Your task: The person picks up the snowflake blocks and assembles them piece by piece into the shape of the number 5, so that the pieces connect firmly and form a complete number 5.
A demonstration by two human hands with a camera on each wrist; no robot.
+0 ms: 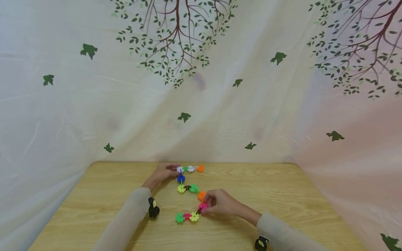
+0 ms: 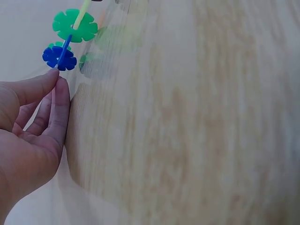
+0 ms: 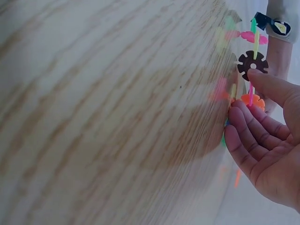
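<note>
A chain of interlocking plastic flower discs [image 1: 193,188] lies on the table in an S-like bend. At its far left corner, my left hand [image 1: 163,173] pinches the end by the white disc [image 1: 180,169]. Close to those fingertips in the left wrist view are a blue disc [image 2: 60,58] and a green disc [image 2: 75,25]. My right hand [image 1: 221,203] grips the chain at the pink disc [image 1: 203,206], below an orange disc [image 1: 201,195]. In the right wrist view its thumb touches a brown disc [image 3: 253,65]; the fingers partly hide the neighbouring pieces.
The wooden table [image 1: 110,198] spreads out on both sides of the chain. Behind it hangs a pale cloth [image 1: 141,115] printed with trees and leaves. Each wrist carries a small black camera, one at the left sleeve [image 1: 135,205].
</note>
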